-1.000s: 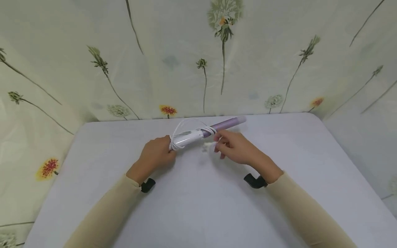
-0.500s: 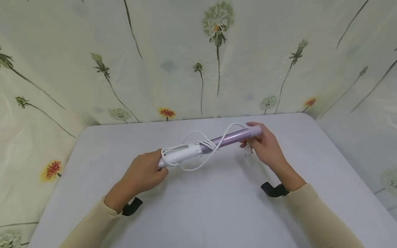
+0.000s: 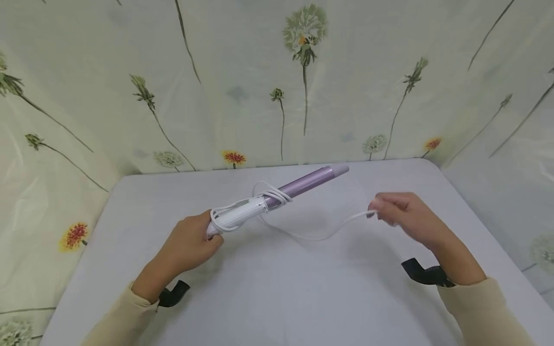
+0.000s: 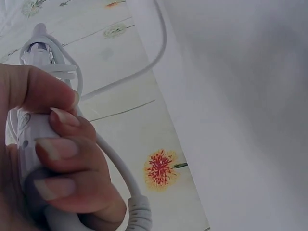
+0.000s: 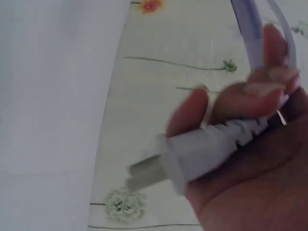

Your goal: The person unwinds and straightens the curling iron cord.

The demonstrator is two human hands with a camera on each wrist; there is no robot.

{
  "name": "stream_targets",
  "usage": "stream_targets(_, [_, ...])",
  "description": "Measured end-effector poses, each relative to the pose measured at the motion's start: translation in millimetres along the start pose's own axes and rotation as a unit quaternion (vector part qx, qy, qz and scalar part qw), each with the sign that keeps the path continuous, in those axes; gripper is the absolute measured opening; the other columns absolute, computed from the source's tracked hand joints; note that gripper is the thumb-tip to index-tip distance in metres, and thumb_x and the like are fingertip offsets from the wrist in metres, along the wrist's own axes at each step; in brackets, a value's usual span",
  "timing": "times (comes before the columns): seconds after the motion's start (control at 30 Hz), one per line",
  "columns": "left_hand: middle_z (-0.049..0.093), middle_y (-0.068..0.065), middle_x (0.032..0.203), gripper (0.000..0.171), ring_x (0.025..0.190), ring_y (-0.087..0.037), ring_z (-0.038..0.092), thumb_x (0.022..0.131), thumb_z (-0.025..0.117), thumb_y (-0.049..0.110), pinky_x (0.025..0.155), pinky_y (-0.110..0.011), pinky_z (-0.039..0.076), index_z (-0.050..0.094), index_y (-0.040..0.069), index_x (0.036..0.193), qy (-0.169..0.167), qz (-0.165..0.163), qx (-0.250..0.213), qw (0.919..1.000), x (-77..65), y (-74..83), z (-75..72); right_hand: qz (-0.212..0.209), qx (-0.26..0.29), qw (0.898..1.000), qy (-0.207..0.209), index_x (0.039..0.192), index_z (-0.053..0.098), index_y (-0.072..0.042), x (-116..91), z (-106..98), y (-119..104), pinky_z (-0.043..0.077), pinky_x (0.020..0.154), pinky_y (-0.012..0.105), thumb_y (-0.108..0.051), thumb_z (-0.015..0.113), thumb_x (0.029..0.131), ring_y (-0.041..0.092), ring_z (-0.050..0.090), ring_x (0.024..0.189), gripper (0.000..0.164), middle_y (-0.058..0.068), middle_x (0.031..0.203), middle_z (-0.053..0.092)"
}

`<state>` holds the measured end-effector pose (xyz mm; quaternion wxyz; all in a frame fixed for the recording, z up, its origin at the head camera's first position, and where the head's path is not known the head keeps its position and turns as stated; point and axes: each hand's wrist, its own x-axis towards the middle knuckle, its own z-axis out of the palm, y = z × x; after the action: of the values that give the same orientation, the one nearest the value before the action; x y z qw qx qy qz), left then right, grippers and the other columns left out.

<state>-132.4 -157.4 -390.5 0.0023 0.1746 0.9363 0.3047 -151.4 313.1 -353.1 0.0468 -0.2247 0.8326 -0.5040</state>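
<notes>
left hand (image 3: 186,244) grips the curling iron (image 3: 298,186) by the end of its white handle (image 3: 242,214), barrel slanting up to the far right; looks lifted off the tabletop (image 3: 303,298). right hand (image 3: 409,216) has fingers curled round the two-pin plug (image 5: 195,153), pins poking out. cord coils (image 3: 277,196) sit around the base of the barrel, another loop round the handle; loose cord (image 3: 320,238) sags across to the right hand, so there's slack. step looks like cord handling; winding or unwinding, can't tell. i'd hold the iron still, steer by the plug body, go around the iron instead of yanking, and spare the ribbed strain relief (image 4: 139,214). edges: in head view the barrel tip (image 3: 339,170) is near the back edge, floral backdrop (image 3: 259,120) behind, so work toward the wearer. room: tabletop spreads between the forearms and to the right. cord could snag the black wrist mount (image 3: 426,274).
</notes>
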Motion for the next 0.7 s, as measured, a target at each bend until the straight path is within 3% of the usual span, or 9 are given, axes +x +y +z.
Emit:
stream_targets(0.07, [0.074,-0.009,0.102,0.04,0.062,-0.015,0.053,0.088,0.064,0.01,0.053,-0.033,0.043,0.063,-0.001,0.126,0.006,-0.005,-0.012,0.9999,-0.5,-0.1,-2.8,0.028,-0.087,0.993,-0.076,0.087,0.068,-0.02,-9.5,5.3,1.7,0.039,0.057,0.03,-0.02,0.063,0.106,0.012,0.046,0.064,0.02,-0.007,0.069,0.048])
stream_targets(0.1, [0.073,-0.009,0.103,0.04,0.062,-0.015,0.054,0.088,0.065,0.01,0.053,-0.034,0.044,0.063,-0.002,0.127,0.007,-0.008,-0.02,0.9998,-0.7,0.5,-3.8,0.045,-0.101,0.987,-0.116,0.084,0.065,-0.021,-12.9,8.6,3.9,0.039,0.056,0.03,-0.024,0.066,0.105,0.011,0.045,0.062,0.021,-0.009,0.068,0.046])
stream_targets(0.17, [0.074,-0.01,0.106,0.041,0.064,-0.017,0.055,0.09,0.065,0.012,0.054,-0.034,0.045,0.063,-0.001,0.129,0.008,-0.014,-0.031,0.9994,-1.1,2.9,-5.1,0.083,-0.111,0.975,-0.176,0.082,0.063,-0.019,-18.6,14.2,9.2,0.041,0.055,0.029,-0.031,0.067,0.104,0.008,0.047,0.062,0.026,-0.01,0.068,0.047])
stream_targets(0.27, [0.074,-0.013,0.114,0.046,0.071,-0.019,0.059,0.095,0.069,0.021,0.058,-0.035,0.048,0.061,0.0,0.135,0.006,-0.02,-0.041,0.999,-1.3,8.3,-6.5,0.111,-0.1,0.963,-0.223,0.085,0.066,-0.014,-25.4,16.9,17.2,0.041,0.055,0.029,-0.031,0.062,0.107,0.008,0.048,0.061,0.027,-0.01,0.067,0.049])
stream_targets(0.4, [0.074,-0.012,0.117,0.05,0.077,-0.019,0.06,0.097,0.073,0.032,0.062,-0.035,0.049,0.062,0.002,0.135,0.01,-0.023,-0.033,0.9991,-3.3,15.5,-9.1,0.11,-0.107,0.956,-0.251,0.091,0.069,-0.016,-27.2,20.7,21.6,0.042,0.059,0.028,-0.031,0.059,0.109,0.006,0.049,0.062,0.026,-0.01,0.067,0.052])
stream_targets(0.5, [0.075,-0.009,0.114,0.049,0.075,-0.018,0.06,0.096,0.074,0.032,0.061,-0.035,0.049,0.063,0.002,0.134,0.015,-0.014,-0.031,0.9993,-5.7,21.4,-10.2,0.116,-0.138,0.951,-0.252,0.101,0.072,-0.019,-21.5,31.5,16.2,0.047,0.069,0.03,-0.039,0.058,0.108,0.007,0.056,0.074,0.026,-0.011,0.078,0.059])
stream_targets(0.6, [0.075,-0.007,0.112,0.049,0.074,-0.016,0.059,0.096,0.075,0.032,0.06,-0.034,0.049,0.063,0.003,0.134,0.02,0.0,-0.03,0.9994,-9.0,28.6,-9.7,0.129,-0.188,0.947,-0.225,0.126,0.069,-0.013,-11.3,50.7,4.7,0.053,0.089,0.041,-0.049,0.059,0.105,0.018,0.064,0.101,0.043,-0.003,0.106,0.069])
stream_targets(0.7, [0.075,-0.005,0.11,0.046,0.073,-0.015,0.059,0.095,0.076,0.032,0.059,-0.033,0.049,0.065,0.005,0.131,0.024,0.01,-0.035,0.999,-14.3,36.6,-7.3,0.119,-0.22,0.946,-0.204,0.151,0.051,-0.003,3.2,77.0,-9.5,0.042,0.11,0.055,-0.056,0.06,0.103,0.033,0.053,0.135,0.071,0.012,0.143,0.059])
